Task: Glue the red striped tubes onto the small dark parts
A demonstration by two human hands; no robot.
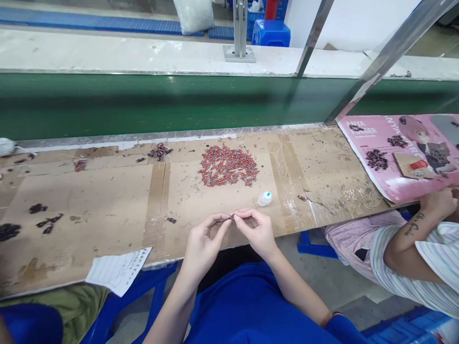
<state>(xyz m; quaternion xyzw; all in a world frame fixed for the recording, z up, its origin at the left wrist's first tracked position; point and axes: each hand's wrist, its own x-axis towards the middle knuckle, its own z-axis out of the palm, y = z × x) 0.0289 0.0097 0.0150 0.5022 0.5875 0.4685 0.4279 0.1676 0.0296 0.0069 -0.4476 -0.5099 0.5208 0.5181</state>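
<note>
Two hands pinch one tiny piece above stained cardboard near a green strip.

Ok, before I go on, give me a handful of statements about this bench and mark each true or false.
1. The left hand and right hand meet at a small dark piece held in the fingertips. True.
2. A dark cluster lies to the left of the red pile. True.
3. The whitish container sits on top of the red pile. False: the whitish container is apart from the red pile, to its right and nearer the person.
4. The paper sheet hangs partly over the table's near edge. True.
5. The pink poster is at the left end of the view. False: the pink poster is at the right.
</note>
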